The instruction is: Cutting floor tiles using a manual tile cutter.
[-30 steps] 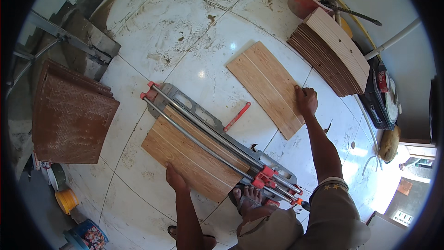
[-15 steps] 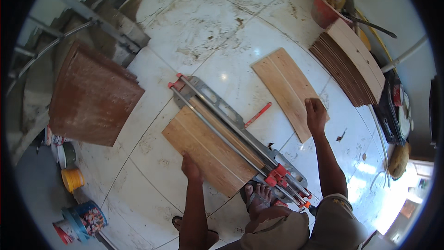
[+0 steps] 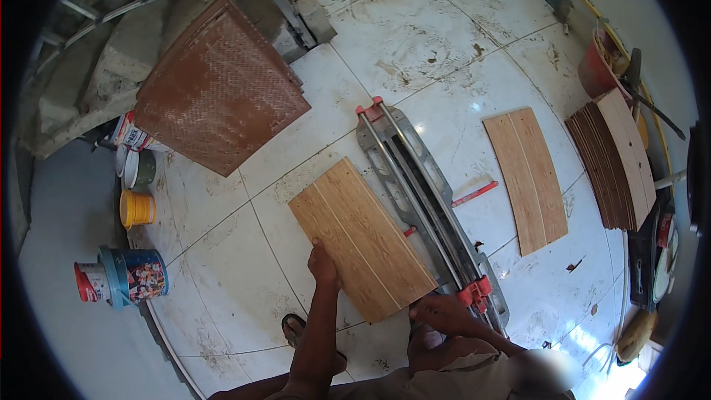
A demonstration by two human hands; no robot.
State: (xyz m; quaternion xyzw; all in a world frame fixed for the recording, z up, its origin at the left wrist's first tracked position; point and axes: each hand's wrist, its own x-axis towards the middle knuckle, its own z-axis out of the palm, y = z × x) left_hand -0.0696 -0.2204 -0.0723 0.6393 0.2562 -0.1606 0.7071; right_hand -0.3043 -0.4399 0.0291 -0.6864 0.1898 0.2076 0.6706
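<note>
Much floor (image 3: 222, 274) leftward of wood-look tile (image 3: 363, 244) | left grip (image 3: 324, 263) pinching its edge | right grip (image 3: 442, 315) near corner, can't tell closure

Dirt-smeared white floor tiles (image 3: 215, 274), rough concrete steps (image 3: 122, 74), a stack of planks (image 3: 603, 167) and a manual tile cutter (image 3: 429, 204) mark this interior as a building site under construction or renovation.

Yellow bucket (image 3: 138, 209) near blue bucket (image 3: 118, 277), red bucket (image 3: 594, 71) at right, metal railing (image 3: 281, 4) by concrete steps (image 3: 118, 78)
</note>
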